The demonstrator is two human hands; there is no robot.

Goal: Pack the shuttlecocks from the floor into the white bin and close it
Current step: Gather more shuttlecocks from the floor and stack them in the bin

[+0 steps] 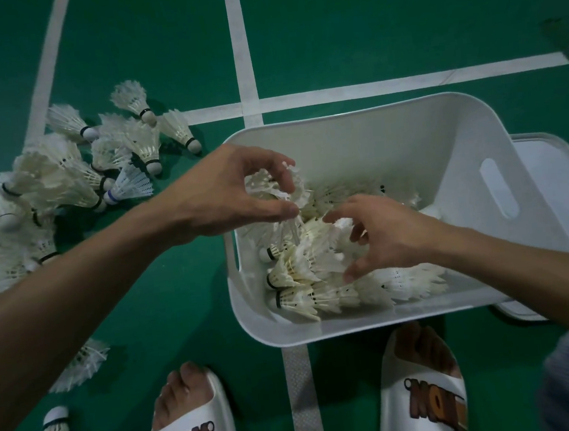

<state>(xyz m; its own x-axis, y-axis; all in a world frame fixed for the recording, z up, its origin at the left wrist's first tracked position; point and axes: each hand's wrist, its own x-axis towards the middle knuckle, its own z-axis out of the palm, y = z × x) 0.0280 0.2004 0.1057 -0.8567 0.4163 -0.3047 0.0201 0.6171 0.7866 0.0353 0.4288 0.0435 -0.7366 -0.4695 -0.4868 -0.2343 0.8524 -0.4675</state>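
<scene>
Green court floor (328, 22), crossed by white lines (242, 47), fills the head view. On it stands the white bin (354, 130), open-topped, tilted a little toward the camera, with a slot handle in its right wall. Its bottom is partly covered with feather shuttlecocks in the bin (316, 281), lying on their sides in a loose heap. The lid (554, 171) lies flat on the floor, just beside the bin's right wall and partly behind it.

The left hand (226, 193) reaches over the bin's left rim, its fingers (279, 167) curled round a held shuttlecock (274, 188) by the feathers, thumb pressed underneath. The right hand (388, 233) hangs low inside the bin above the heap, fingers spread and loosely curved, gripping nothing that can be seen.

To the left of the bin a pile of shuttlecocks on the floor (66, 172) remains, with a few more near the lower left edge. Two feet in white slippers (426, 392) stand just below the bin.
</scene>
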